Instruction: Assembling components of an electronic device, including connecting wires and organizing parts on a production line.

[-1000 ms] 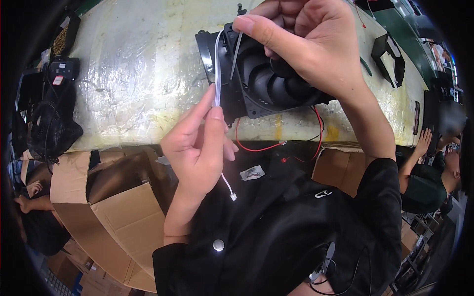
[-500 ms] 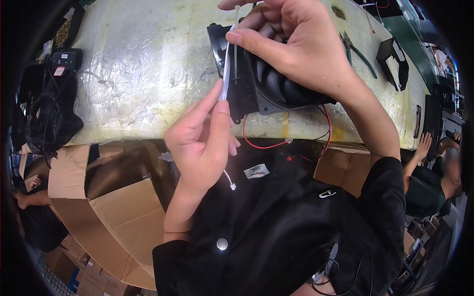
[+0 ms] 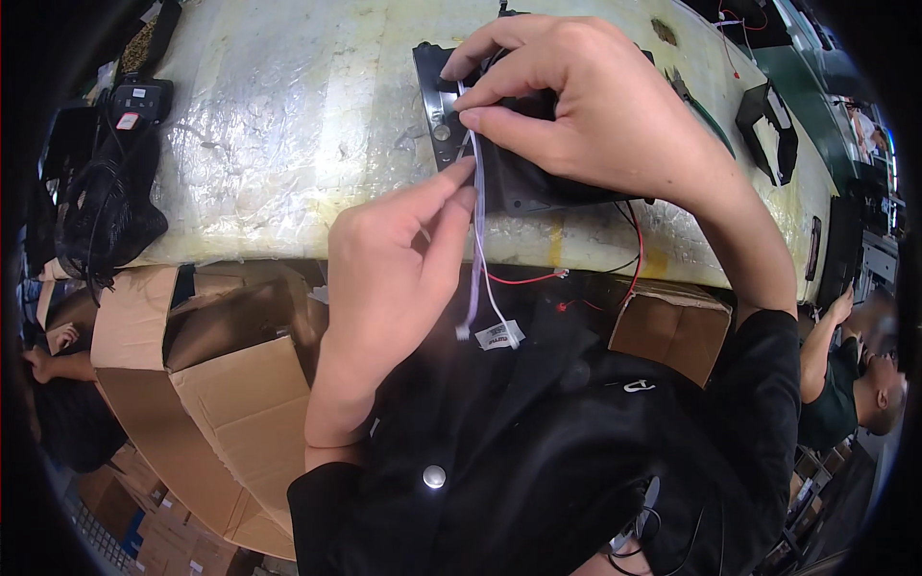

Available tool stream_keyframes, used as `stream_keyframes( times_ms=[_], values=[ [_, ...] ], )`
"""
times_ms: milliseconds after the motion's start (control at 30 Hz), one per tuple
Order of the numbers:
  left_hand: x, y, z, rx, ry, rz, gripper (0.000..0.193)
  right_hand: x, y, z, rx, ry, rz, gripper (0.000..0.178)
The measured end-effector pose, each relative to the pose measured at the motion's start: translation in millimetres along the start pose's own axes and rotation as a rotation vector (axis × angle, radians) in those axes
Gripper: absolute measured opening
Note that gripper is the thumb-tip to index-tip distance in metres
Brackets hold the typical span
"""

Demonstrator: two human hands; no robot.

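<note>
My left hand is closed in a pinch at a bundle of thin white wires. Below its fingertips the wires hang free, with small white connectors at their ends. Higher up, my right hand pinches the same bundle between thumb and fingers. A narrow pale strip, seemingly a cable tie, shows between the two pinches; how it runs round the wires is hidden. Beneath my right hand lies a black fan housing with a flat black plate at its left, partly covered by the hand.
Red wires hang over the near edge of the plastic-covered table. Green-handled pliers and a black frame-shaped part lie to the right. Black mesh and cables lie left. Open cardboard boxes stand below; other people sit at both sides.
My left hand has risen toward my right hand, which has come down slightly. The wires now hang lower past the left fingertips, and the pale strip no longer stands upright.
</note>
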State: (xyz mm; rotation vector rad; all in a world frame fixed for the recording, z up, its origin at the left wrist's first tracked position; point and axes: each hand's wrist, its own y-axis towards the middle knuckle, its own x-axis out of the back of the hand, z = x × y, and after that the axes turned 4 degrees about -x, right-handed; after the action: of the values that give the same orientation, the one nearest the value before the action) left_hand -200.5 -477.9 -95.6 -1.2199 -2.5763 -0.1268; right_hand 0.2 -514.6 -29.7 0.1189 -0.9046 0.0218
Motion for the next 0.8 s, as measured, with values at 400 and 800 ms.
stream_keyframes(
  times_ms=[400,800],
  values=[
    [0,6,-2,0.037,-0.089,-0.111,0.026,1,2,-1,0.002,0.039,0.018,0.014],
    [6,23,19,-0.07,-0.575,0.009,0.024,-15,-6,-14,-0.046,0.185,-0.047,0.025]
  ],
)
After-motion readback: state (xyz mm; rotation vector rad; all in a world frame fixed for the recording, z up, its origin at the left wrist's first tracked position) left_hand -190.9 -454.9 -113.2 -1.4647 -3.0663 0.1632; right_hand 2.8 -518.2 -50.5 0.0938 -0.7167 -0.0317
